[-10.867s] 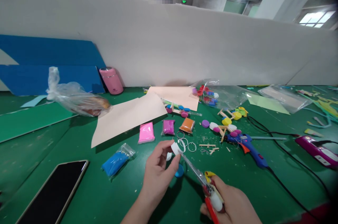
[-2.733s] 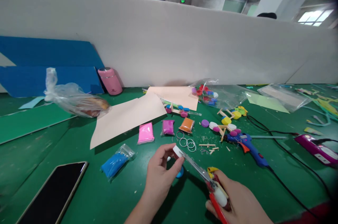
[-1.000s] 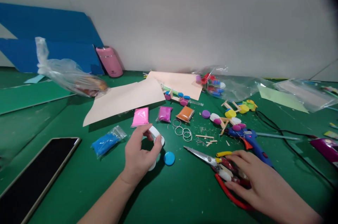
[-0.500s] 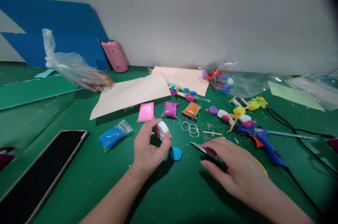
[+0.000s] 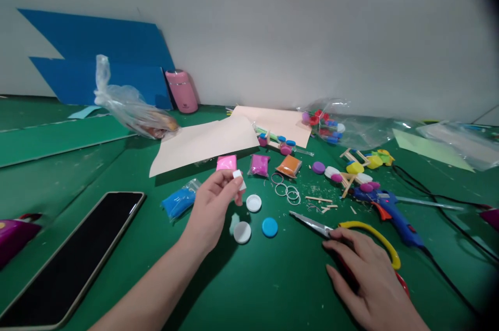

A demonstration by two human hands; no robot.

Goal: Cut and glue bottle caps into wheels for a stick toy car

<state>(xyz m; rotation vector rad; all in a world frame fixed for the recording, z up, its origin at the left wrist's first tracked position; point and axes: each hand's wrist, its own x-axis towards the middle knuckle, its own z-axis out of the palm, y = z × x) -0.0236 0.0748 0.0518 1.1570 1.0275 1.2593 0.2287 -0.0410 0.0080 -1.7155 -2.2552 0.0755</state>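
My left hand (image 5: 212,203) is closed in a pinch on a small white block (image 5: 239,179), held above the table. Below it lie two white bottle caps: a hollow-side-up cap (image 5: 253,203) and another white cap (image 5: 242,233). A blue cap (image 5: 270,227) lies to their right. My right hand (image 5: 364,274) rests over the scissors (image 5: 312,224), its thumb apart from the fingers. The scissors lie on the table, blades pointing to the upper left. Their yellow handle (image 5: 374,229) shows, while the red one is mostly hidden under my hand.
Bags of blue (image 5: 179,200), magenta (image 5: 259,165) and orange clay (image 5: 289,166) lie ahead. White rings (image 5: 287,192) and sticks sit beside them. A blue glue gun (image 5: 397,216) with its cord is at right, near small cap-wheeled stick models (image 5: 346,179). A phone (image 5: 74,258) lies at left.
The white cap has left my left hand, and two white caps now lie on the table; that hand now pinches a small white block. My right hand has moved back along the scissors, its grip loosened.
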